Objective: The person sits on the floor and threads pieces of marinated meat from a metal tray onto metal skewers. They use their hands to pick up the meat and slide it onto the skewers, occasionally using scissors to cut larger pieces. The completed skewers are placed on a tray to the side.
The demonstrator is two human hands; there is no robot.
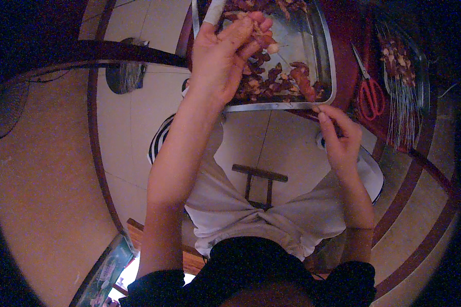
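Note:
My left hand (pixel 223 61) is above a rectangular metal tray (pixel 272 106), its fingers curled around several raw meat pieces (pixel 264 28). A white covering (pixel 215 12) wraps one of its fingers. Low at the tray's near right corner, my right hand (pixel 342 134) pinches the end of a thin skewer. Threaded meat (pixel 302 80) covers part of that skewer, and its bare tip points up and left toward my left hand. Loose dark-red meat pieces (pixel 271 78) lie in the tray, partly hidden by my left hand.
Red-handled scissors (pixel 370 99) lie on the red surface (pixel 344 42) right of the tray. Beyond them, a clear-looking tray (pixel 422 92) holds loaded meat skewers (pixel 397 57), their bare ends (pixel 403 119) fanned toward me. A dark container (pixel 117 80) with thin sticks stands at left.

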